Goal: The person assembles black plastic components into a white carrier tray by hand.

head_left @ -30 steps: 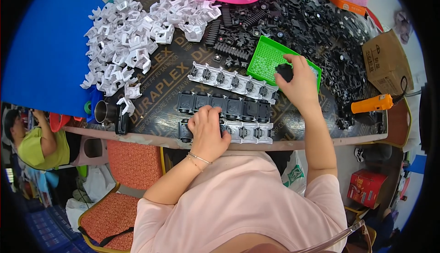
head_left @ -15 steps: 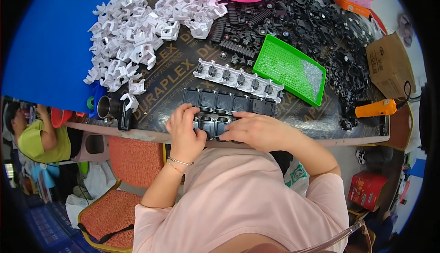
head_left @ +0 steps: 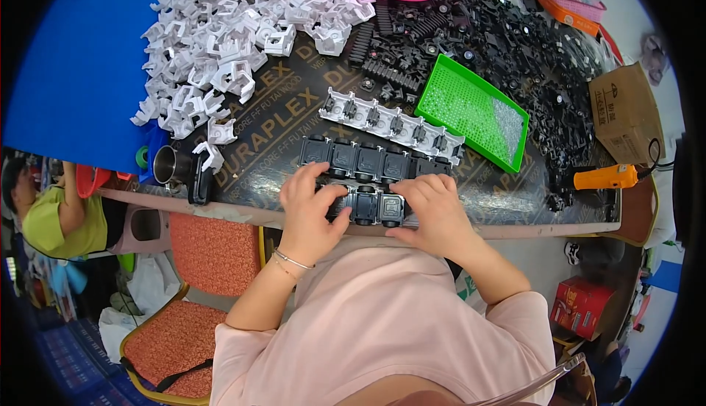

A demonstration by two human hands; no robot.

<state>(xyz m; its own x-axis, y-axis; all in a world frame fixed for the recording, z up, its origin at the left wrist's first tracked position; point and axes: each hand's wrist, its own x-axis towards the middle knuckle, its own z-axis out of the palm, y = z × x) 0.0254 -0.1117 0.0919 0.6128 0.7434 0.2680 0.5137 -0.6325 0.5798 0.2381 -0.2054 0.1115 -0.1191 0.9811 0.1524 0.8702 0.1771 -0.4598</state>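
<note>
At the table's near edge, a short row of black toy-car bodies with small wheels [head_left: 365, 206] lies between my two hands. My left hand [head_left: 312, 204] grips the row's left end, thumb on the near side and fingers on the far side. My right hand [head_left: 437, 215] closes round the right end in the same way, and both ends are covered by the fingers. Just beyond lies a second, longer row of black car bodies [head_left: 366, 162], next to my fingertips. Farther off, a row of white car shells [head_left: 390, 128] with dark parts inside lies slanted.
Loose white shells [head_left: 220, 53] are heaped at the far left, small black parts [head_left: 507, 53] at the far right. A green tray [head_left: 460, 104] holds small shiny pieces. An orange-handled tool [head_left: 604, 177] and a cardboard box [head_left: 625, 108] are right; a metal cup [head_left: 170, 165] stands left.
My right hand has slid from over the near row to its right end and curled round it, uncovering the middle car bodies. My left hand remains at the left end.
</note>
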